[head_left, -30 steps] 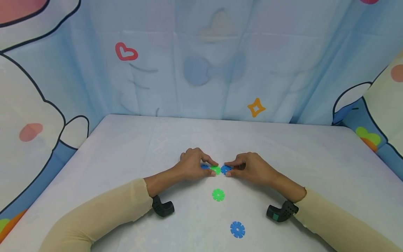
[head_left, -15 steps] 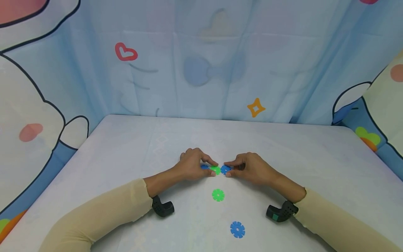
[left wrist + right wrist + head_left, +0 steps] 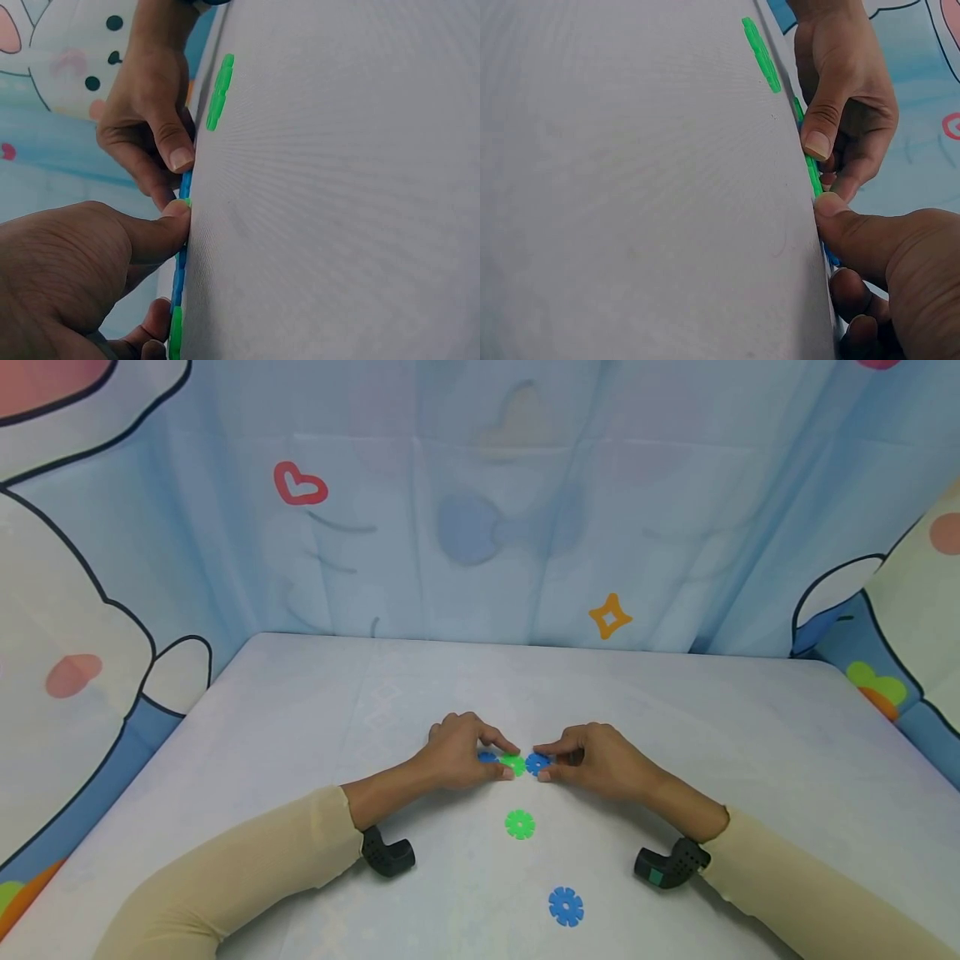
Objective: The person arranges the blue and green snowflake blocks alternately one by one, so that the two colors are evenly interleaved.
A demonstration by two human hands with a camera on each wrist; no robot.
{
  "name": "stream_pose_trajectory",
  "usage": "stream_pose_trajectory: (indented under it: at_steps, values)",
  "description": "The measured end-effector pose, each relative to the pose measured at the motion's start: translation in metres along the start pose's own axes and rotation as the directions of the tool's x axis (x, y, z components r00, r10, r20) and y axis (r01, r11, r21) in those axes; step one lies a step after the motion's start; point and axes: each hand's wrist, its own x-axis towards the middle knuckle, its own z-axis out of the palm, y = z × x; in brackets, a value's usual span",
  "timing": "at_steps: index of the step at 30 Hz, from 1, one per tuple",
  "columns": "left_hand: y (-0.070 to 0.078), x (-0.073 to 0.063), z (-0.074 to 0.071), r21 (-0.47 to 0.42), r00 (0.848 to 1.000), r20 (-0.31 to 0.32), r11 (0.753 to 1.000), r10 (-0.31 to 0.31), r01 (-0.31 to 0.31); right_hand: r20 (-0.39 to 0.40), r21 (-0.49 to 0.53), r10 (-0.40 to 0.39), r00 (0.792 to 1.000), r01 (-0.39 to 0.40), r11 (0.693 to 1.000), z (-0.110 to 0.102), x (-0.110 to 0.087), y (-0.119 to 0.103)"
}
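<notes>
Flat notched plastic discs lie in a row on the white table, between both hands. My left hand point(image 3: 463, 753) pinches a green notched disc point(image 3: 514, 766) by its edges, thumb at the near side and index finger at the far side. Partly hidden under that hand is a blue disc point(image 3: 487, 757), and another green disc point(image 3: 176, 334) shows beyond it in the left wrist view. My right hand point(image 3: 606, 762) pinches a blue notched disc point(image 3: 536, 764) between thumb and index finger, its edge right at the green disc's edge.
A loose green disc point(image 3: 520, 824) lies nearer than the hands, and a loose blue disc point(image 3: 566, 907) lies nearer still. The white-covered table point(image 3: 360, 693) ends at a light blue printed curtain point(image 3: 375, 552). Black bands are on both wrists.
</notes>
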Motion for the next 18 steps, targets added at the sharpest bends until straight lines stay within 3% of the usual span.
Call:
stream_pose_trajectory:
  at_steps: [18]
  values:
    - [-0.0005,0.0013,0.0003,0.022,1.000,0.000,1.000,0.010,-0.010,-0.015,-0.024,-0.018,1.000,0.017,1.000,0.0011,0.0002,0.0014]
